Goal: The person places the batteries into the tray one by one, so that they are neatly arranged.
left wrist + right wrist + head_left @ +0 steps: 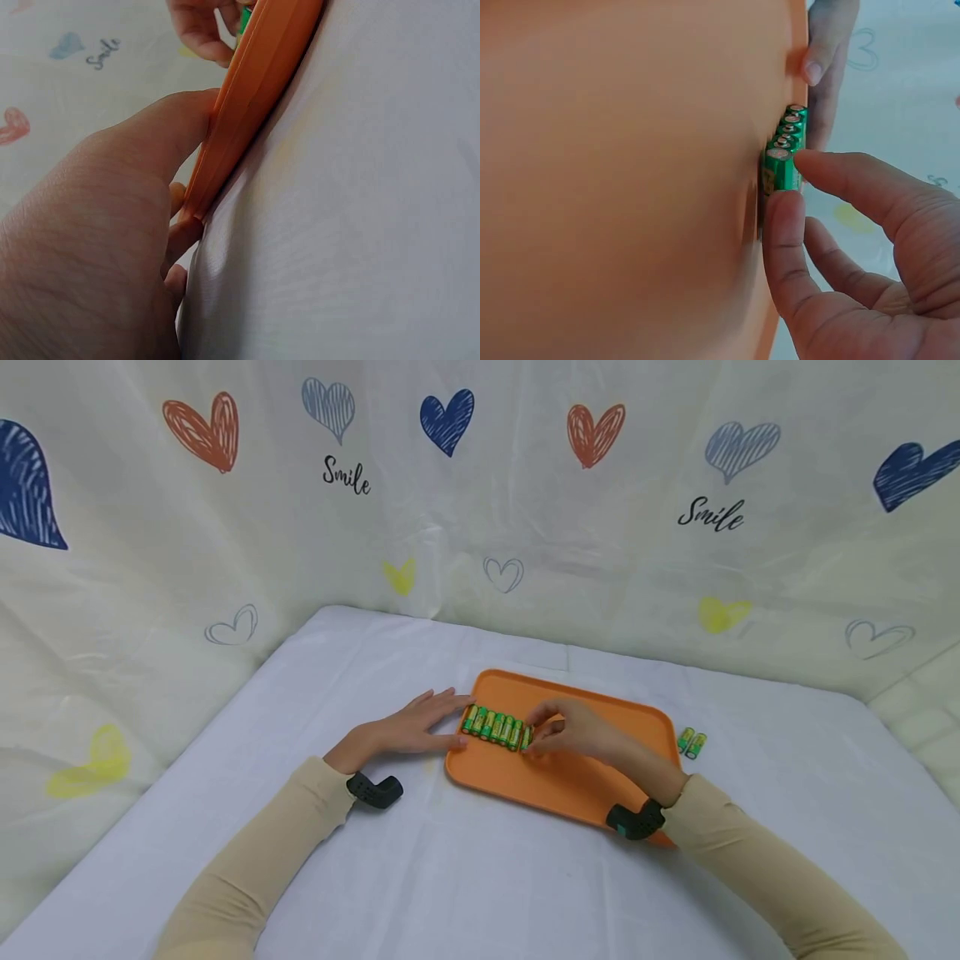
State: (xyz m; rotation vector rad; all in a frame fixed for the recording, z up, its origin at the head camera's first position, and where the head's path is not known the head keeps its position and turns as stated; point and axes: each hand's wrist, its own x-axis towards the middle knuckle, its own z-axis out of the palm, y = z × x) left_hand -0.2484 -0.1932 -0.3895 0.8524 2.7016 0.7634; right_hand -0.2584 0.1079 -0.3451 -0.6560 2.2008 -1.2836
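An orange tray (pixel 547 789) lies on the white cloth, with a row of green and yellow batteries (pixel 491 727) standing side by side near its left end. My right hand (pixel 577 732) pinches a battery (pixel 527 739) between thumb and fingers at the right end of that row, slightly apart from the others. In the right wrist view, this green battery (pixel 778 174) appears upright in front of the row. At the tray's left edge, my left hand (pixel 408 725) rests with fingers extended and spread; its thumb touches the rim (pixel 232 112) in the left wrist view.
Two more batteries (pixel 691 743) lie on the white tablecloth (pixel 465 877), just right of the tray. Behind the table hangs a pale curtain (pixel 420 510) printed with hearts. Dark wrist cameras are strapped to both wrists, the right one overlapping the tray's near edge.
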